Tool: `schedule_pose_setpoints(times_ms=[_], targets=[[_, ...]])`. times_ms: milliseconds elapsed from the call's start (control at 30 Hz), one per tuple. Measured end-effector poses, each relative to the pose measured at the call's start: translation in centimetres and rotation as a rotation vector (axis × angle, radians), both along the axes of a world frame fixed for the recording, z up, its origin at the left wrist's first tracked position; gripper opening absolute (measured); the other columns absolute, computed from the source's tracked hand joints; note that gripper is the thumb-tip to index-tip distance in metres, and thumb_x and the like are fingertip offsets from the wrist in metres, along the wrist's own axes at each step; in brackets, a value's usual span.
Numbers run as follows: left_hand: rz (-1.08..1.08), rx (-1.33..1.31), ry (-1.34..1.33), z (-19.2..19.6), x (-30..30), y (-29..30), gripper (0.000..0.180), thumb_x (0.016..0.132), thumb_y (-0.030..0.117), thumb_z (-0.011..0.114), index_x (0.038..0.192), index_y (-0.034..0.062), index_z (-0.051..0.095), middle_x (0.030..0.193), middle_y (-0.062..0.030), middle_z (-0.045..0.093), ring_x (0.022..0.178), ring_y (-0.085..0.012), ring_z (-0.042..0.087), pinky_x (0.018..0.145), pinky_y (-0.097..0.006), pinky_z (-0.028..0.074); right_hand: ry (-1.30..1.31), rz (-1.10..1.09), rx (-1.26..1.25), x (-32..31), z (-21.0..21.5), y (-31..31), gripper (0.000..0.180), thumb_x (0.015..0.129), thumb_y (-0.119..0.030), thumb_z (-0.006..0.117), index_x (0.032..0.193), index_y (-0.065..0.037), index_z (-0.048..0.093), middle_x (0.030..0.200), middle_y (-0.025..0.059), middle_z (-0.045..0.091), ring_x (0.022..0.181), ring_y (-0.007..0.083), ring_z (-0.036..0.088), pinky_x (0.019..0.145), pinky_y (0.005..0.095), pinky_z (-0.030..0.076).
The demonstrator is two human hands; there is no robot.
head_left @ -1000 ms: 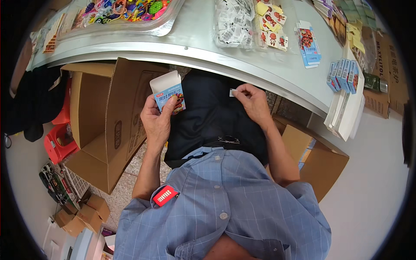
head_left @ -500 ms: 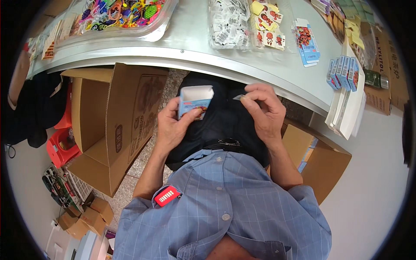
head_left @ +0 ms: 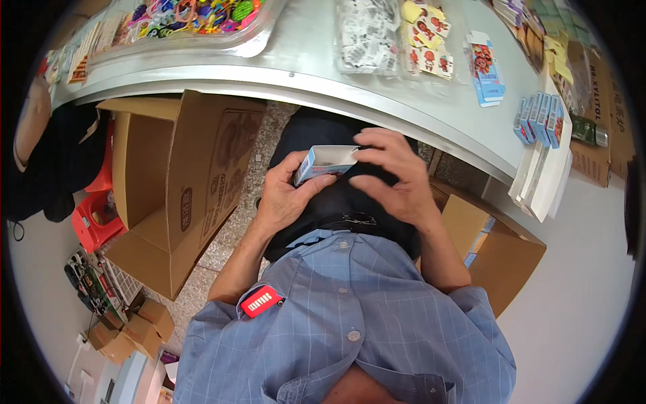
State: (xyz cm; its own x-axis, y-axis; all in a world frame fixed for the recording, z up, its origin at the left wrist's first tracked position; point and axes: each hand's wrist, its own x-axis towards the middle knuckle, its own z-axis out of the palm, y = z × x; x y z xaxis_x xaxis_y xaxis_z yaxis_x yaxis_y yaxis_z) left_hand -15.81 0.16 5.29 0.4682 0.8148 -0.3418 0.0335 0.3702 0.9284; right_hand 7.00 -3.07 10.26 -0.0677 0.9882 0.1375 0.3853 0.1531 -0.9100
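Note:
My left hand [head_left: 285, 194] grips a small blue and white cardboard box [head_left: 313, 172] over my lap, its open white end facing up. Inside the box something is hard to make out. At the box's right end is my right hand [head_left: 398, 176], fingers and thumb apart, with nothing visible between them. Its fingertips come close to the box's rim; whether they touch it, I cannot tell.
On the table ahead are a clear tray of colourful trinkets [head_left: 195, 20], a tray of small white packets [head_left: 369, 40], sticker cards [head_left: 428, 40], flat blue cartons [head_left: 486, 74] and several upright blue boxes [head_left: 538, 120]. Large cardboard boxes [head_left: 202, 182] [head_left: 511, 262] flank my legs.
My right hand has moved left to the box and opened; the small silvery packet it pinched no longer shows in it. The box has shifted right and tilted.

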Motion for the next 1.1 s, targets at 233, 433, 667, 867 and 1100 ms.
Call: schedule_pose_setpoints(times_ms=[233,433,667,867,1100], targets=[[0.003,-0.019,-0.051,-0.9,0.0,-0.1,0.033,0.09,0.005,0.076,0.12,-0.0016,0.064,0.108,-0.0076,0.073,0.097,-0.0114,0.066,0.087,-0.027,0.053,-0.109,-0.215,-0.23,1.9,-2.4,-1.6,0.015,0.088,-0.001,0.069,0.102,0.001,0.071,0.105,0.0147,0.07,0.101,0.0268,0.067,0.091,0.0335,0.05],[0.284,-0.049,-0.137,-1.4,-0.8,-0.2,0.024,0.093,0.001,0.071,0.115,-0.0038,0.063,0.106,-0.0102,0.072,0.094,-0.0114,0.068,0.085,-0.025,0.055,-0.488,-0.046,-0.213,4.1,-10.2,-1.0,0.02,0.092,-0.006,0.061,0.109,-0.001,0.07,0.11,0.0195,0.07,0.104,0.0374,0.065,0.091,0.0417,0.052],[0.322,-0.015,-0.02,-2.2,-1.2,0.4,0.021,0.093,0.005,0.073,0.111,-0.0014,0.065,0.102,-0.0064,0.073,0.089,-0.0084,0.067,0.081,-0.024,0.054,-0.652,0.232,-0.636,4.3,-14.1,1.7,0.034,0.096,-0.016,0.053,0.127,-0.005,0.063,0.116,0.0239,0.068,0.11,0.0412,0.063,0.095,0.0463,0.05],[0.275,-0.007,-0.002,-2.3,-0.7,-0.1,0.02,0.093,0.006,0.073,0.11,-0.0007,0.065,0.101,-0.0054,0.073,0.088,-0.0073,0.067,0.081,-0.024,0.054,-0.71,0.325,-0.777,3.3,-15.6,1.3,0.042,0.09,-0.032,0.067,0.122,-0.003,0.066,0.113,0.0172,0.072,0.117,0.0338,0.063,0.102,0.0474,0.047],[0.298,-0.061,-0.013,-3.0,-1.1,-0.1,0.019,0.093,0.006,0.073,0.11,-0.0004,0.065,0.102,-0.0058,0.073,0.09,-0.009,0.068,0.083,-0.026,0.056,-1.006,0.455,-0.246,2.7,-13.3,-5.7,0.021,0.089,-0.023,0.064,0.101,-0.009,0.073,0.09,0.0047,0.071,0.107,0.0204,0.063,0.111,0.0441,0.038]])
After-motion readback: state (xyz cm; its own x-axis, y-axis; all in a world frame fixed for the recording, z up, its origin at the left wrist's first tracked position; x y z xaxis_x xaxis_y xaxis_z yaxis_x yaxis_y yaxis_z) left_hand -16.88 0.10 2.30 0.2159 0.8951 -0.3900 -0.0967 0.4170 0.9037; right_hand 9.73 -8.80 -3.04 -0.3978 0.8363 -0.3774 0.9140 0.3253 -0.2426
